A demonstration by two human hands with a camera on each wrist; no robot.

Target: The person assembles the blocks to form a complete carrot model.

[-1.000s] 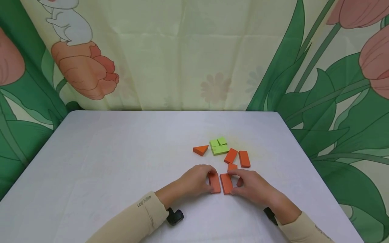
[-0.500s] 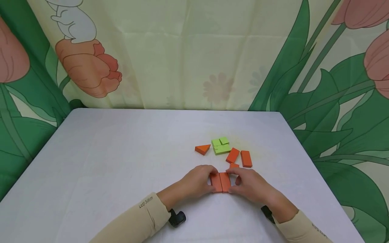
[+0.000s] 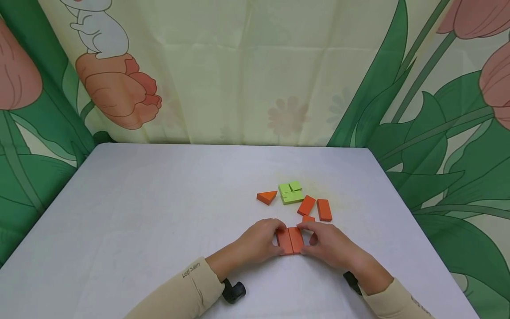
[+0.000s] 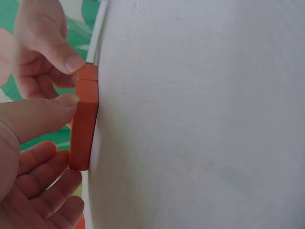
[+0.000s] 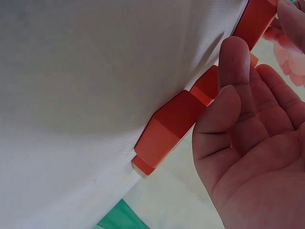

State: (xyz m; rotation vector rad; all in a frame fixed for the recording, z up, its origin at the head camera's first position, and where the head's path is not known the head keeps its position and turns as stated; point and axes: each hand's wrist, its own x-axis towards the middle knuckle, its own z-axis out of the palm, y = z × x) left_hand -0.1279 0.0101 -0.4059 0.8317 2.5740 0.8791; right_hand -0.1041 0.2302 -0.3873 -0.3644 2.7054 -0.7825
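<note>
Two orange rectangular wooden blocks lie flat side by side near the table's front, their long sides together. My left hand (image 3: 259, 241) pinches the left block (image 3: 284, 243) by its ends, thumb at the near end and fingertips at the far end. In the left wrist view that orange block (image 4: 85, 126) stands out along the white cloth, the thumb on its edge. My right hand (image 3: 334, 244) holds the right block (image 3: 296, 240) the same way, between thumb and index finger. Just beyond it a smaller orange piece (image 3: 308, 219) is partly covered by my right fingers.
Behind the hands, two more orange blocks (image 3: 306, 205) (image 3: 324, 210) lie at angles. Several bright green blocks (image 3: 292, 197) sit grouped together, with an orange triangular block (image 3: 266, 197) to their left. A white cloth covers the table (image 3: 159, 204); a printed curtain (image 3: 239, 75) hangs behind.
The right hand has moved its orange block leftward against the left one, closing the gap between them. Over the last half second the hands and blocks stay nearly still.
</note>
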